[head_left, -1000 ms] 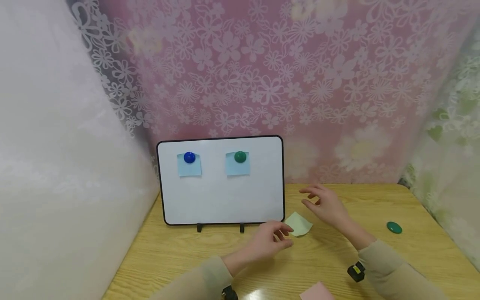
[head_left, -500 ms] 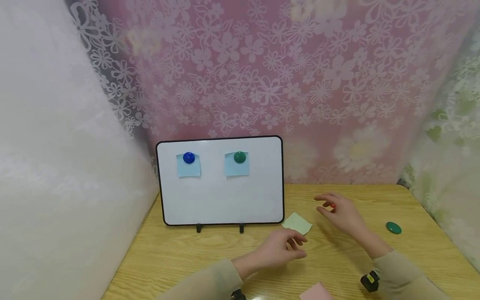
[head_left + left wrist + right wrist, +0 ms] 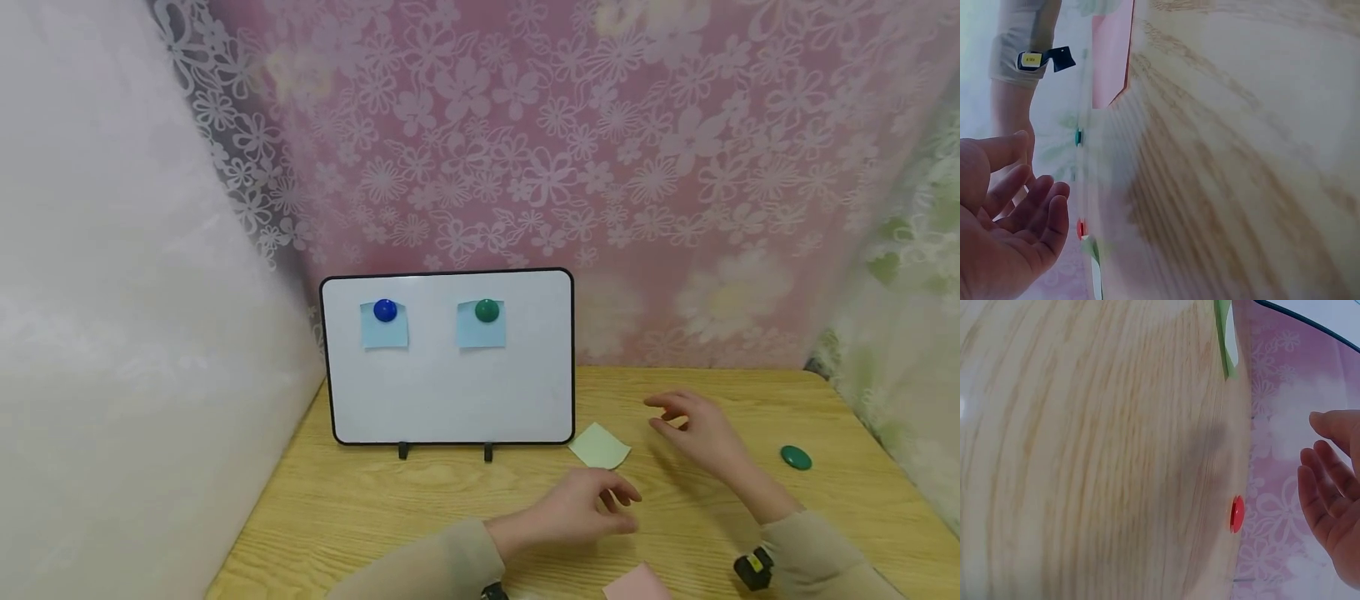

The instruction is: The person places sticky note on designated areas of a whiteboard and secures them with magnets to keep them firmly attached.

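My left hand (image 3: 577, 507) hovers over the table just in front of a pale green sticky note (image 3: 600, 447), fingers loosely bent and holding nothing. To the right of that note is my right hand (image 3: 701, 433), also in the air with nothing between thumb and fingers. A red round magnet (image 3: 1237, 514) lies on the table near the right hand; in the head view the hand mostly hides it. In the left wrist view, the left hand (image 3: 1013, 231) appears with curved, separated fingers. A pink sticky note (image 3: 637, 585) lies at the bottom edge of the head view.
A whiteboard (image 3: 450, 392) stands on small black feet at the back left. It bears two blue sticky notes, one under a blue magnet (image 3: 386, 311), the other under a green magnet (image 3: 487, 311). Another green magnet (image 3: 796, 457) lies on the table's right side.
Both hands have moved to the right, away from the whiteboard. The sticky notes and magnets stay where they were; the head view has shifted slightly.
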Available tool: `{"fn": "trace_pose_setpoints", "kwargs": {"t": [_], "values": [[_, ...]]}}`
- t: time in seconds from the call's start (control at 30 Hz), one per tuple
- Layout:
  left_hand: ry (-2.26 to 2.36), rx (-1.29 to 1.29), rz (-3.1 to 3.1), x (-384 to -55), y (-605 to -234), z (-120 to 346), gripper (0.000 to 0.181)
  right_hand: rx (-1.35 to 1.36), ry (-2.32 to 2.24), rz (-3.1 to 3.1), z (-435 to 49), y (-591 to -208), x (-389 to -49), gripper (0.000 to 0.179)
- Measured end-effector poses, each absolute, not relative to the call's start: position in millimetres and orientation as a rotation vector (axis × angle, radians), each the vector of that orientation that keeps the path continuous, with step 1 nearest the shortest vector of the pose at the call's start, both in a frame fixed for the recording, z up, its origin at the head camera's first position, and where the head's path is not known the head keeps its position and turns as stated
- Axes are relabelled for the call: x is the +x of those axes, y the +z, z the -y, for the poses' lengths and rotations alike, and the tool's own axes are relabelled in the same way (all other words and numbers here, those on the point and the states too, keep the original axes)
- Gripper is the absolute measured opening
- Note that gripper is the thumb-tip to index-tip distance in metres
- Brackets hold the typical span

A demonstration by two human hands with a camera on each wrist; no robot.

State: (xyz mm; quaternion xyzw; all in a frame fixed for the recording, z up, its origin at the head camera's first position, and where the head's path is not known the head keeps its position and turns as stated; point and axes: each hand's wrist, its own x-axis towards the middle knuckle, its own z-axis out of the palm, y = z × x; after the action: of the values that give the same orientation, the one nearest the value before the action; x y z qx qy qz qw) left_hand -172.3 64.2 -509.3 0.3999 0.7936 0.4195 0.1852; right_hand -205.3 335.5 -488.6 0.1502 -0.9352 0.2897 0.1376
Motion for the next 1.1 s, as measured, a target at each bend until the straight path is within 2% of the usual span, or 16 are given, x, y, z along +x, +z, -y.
{"fn": "trace_pose_setpoints", "kwargs": {"t": [0.47, 0.9, 1.1], "values": [[0.925, 1.312, -2.332, -158, -509, -83, 0.031, 0.344, 0.835, 2.725, -365, -495, -194, 0.029], [0.859, 1.288, -2.239, -151, -508, -93, 0.030, 0.254, 0.790, 2.799, -397, -500, -182, 0.036], [0.787, 1.355, -2.250, -150, -506, -96, 0.030, 0.237, 0.760, 2.795, -413, -503, -180, 0.035]]}}
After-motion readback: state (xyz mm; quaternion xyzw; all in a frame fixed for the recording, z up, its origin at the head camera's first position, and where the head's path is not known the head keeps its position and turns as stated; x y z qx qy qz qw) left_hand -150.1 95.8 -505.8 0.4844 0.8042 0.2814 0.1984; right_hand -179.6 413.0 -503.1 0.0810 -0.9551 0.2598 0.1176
